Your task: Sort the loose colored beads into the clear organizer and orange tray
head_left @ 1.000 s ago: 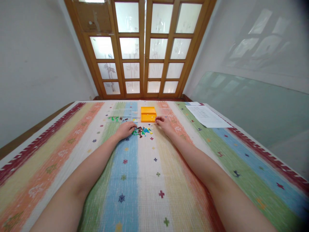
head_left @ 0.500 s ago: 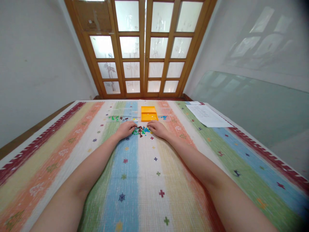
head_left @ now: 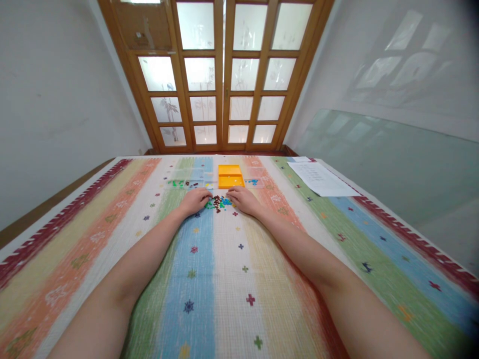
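Note:
A loose pile of small brown, blue and green pieces (head_left: 217, 203) lies on the striped tablecloth between my two hands. My left hand (head_left: 195, 201) rests at the pile's left edge, with its fingers curled and the tips drawn together. Anything in that pinch is too small to make out. On the other side, my right hand (head_left: 242, 198) bends over the pile's right edge with fingertips close together. Whatever it may hold is hidden too. Just beyond the hands stands an orange open box (head_left: 231, 180) with its lid raised.
Clear shallow trays flank the box: green pieces (head_left: 175, 184) and dark brown pieces (head_left: 191, 184) sit to the left, blue pieces (head_left: 252, 182) to the right. A printed paper sheet (head_left: 320, 179) lies at the far right. Wooden glazed doors (head_left: 224, 119) stand behind the table.
My right hand has shifted very slightly to the left at the pile's edge. The left hand, pile and box look nearly the same.

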`<state>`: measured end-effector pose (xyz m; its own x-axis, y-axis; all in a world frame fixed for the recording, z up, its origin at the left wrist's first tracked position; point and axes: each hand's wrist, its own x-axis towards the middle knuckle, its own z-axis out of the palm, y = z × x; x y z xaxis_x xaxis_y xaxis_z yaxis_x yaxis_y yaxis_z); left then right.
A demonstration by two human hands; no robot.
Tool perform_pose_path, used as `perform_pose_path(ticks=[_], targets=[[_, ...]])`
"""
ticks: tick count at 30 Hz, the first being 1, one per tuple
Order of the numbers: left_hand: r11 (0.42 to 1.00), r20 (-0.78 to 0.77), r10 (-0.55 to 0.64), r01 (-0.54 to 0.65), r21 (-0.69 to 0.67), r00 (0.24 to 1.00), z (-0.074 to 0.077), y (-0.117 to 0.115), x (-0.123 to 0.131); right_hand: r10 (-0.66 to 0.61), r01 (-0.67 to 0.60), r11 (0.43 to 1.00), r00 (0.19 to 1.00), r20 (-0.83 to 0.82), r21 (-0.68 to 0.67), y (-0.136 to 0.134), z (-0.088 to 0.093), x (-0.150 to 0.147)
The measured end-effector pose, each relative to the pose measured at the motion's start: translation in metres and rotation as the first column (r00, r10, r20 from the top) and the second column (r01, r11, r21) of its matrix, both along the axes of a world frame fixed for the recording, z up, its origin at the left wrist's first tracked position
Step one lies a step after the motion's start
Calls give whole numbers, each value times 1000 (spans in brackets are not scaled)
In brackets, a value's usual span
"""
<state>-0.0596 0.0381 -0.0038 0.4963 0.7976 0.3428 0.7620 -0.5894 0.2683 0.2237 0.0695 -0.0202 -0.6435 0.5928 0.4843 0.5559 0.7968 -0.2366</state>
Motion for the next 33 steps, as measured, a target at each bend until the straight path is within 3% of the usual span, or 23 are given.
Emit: perform_pose_path(ticks=[9, 19, 29, 33], targets=[[999, 1, -29, 29, 28, 1000, 1, 0, 1, -262, 257, 965, 948, -181, -47, 15, 4, 16], [979, 14, -203, 203, -29, 979, 9, -7, 9, -249, 236, 968, 947, -204, -86, 19, -5, 16], [985, -9, -170, 170, -15, 985, 5, -5, 9, -250, 241, 968, 947, -203, -69, 20, -13, 15], [996, 31, -74, 72, 47, 997, 1, -3, 5, -235, 225, 972, 952, -196, -70, 19, -13, 16]])
